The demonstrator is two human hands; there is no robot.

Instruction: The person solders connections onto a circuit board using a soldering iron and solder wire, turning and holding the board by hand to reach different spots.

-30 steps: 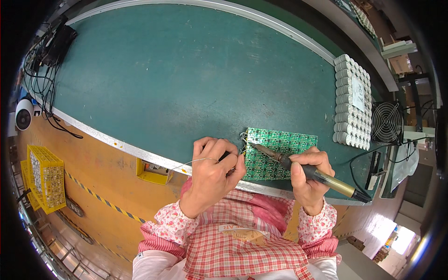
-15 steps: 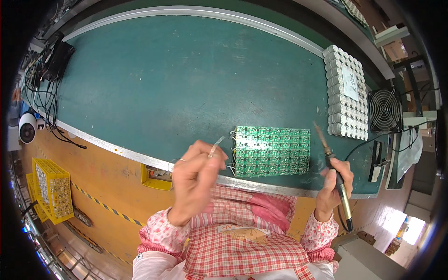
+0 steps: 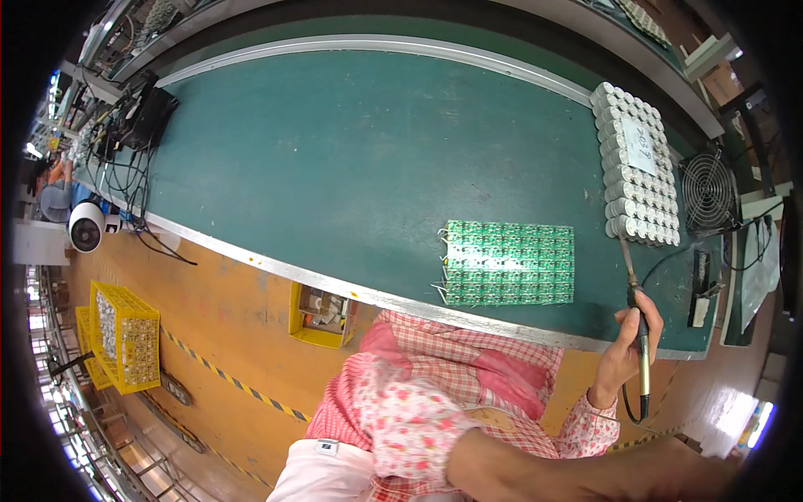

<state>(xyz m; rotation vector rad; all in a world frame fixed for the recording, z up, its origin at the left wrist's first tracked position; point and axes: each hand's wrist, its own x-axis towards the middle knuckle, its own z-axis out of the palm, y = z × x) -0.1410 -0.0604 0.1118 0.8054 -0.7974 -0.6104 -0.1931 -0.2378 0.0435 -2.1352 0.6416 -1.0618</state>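
A green circuit board panel (image 3: 510, 263) lies flat on the green bench mat (image 3: 351, 159), with thin wire leads sticking out of its left edge. My right hand (image 3: 629, 345) is off the bench's front right edge, shut on a soldering iron (image 3: 639, 335). The iron's tip points up toward a white block of cylindrical cells (image 3: 637, 163) and sits just below it, to the right of the board. My left forearm in a flowered sleeve (image 3: 410, 422) crosses the bottom of the view toward the right. The left hand itself is out of sight.
A small fan (image 3: 709, 191) stands at the right end of the bench. A black box with cables (image 3: 146, 117) sits at the far left. A yellow parts bin (image 3: 318, 314) hangs under the front edge. A yellow crate (image 3: 125, 335) is on the floor.
Both hands have left the board. My left hand dropped back and out of view. My right hand carried the soldering iron to the right, past the board's edge.
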